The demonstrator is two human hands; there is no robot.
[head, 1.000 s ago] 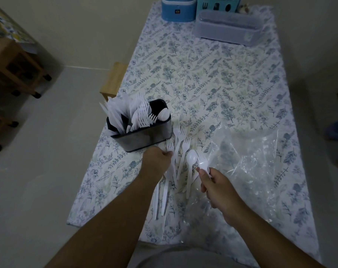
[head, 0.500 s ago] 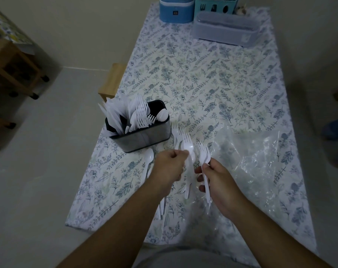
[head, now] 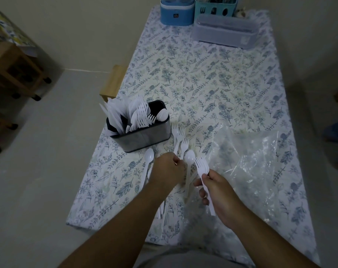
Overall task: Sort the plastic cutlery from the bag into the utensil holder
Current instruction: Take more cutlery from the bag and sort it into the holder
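Head view: your right hand (head: 218,192) grips a fork (head: 202,165); your left hand (head: 169,169) pinches into the loose cutlery (head: 180,140) just before the utensil holder (head: 145,136). Grabbing mixed handles risks spoons among forks; the bag (head: 249,157) beside it could snag.

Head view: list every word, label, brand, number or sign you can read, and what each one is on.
None can be read.
Blue container: a small dark label on its front, too small and blurred to read.
Clear lidded box: a pale mark on its front right, illegible.
Utensil holder, plastic bag and white cutlery: no print visible.
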